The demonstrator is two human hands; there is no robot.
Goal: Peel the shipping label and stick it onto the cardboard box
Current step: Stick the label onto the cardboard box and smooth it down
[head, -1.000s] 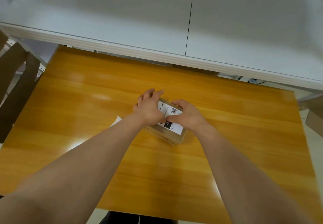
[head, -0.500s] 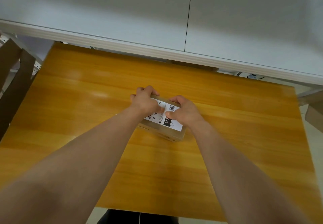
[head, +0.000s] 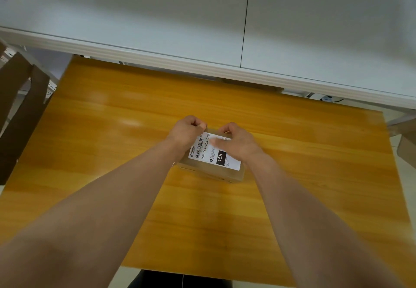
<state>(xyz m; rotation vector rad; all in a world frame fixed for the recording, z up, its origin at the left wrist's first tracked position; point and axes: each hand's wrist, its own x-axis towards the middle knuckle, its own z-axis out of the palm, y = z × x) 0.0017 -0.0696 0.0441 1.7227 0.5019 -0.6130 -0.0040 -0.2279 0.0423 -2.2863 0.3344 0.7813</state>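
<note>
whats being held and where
small brown cardboard box: left grip holds its far left corner, right grip its far edge, thumb on the white label

An orange wood-grain desk (head: 304, 197) is filling most of the view, its top catching soft glare (head: 130, 122) toward the far left. Behind it white wall panels (head: 135, 11) are rising, a thin dark seam (head: 245, 17) running down between two of them, and a ribbed white ledge (head: 157, 57) is jutting along their foot. Brown cardboard sheets (head: 20, 112) are leaning at the left edge, and more cardboard (head: 406, 150) is showing at the right. Pale floor (head: 408, 186) is showing beside the desk, and a dark cable (head: 329, 99) is lying under the ledge.
</note>
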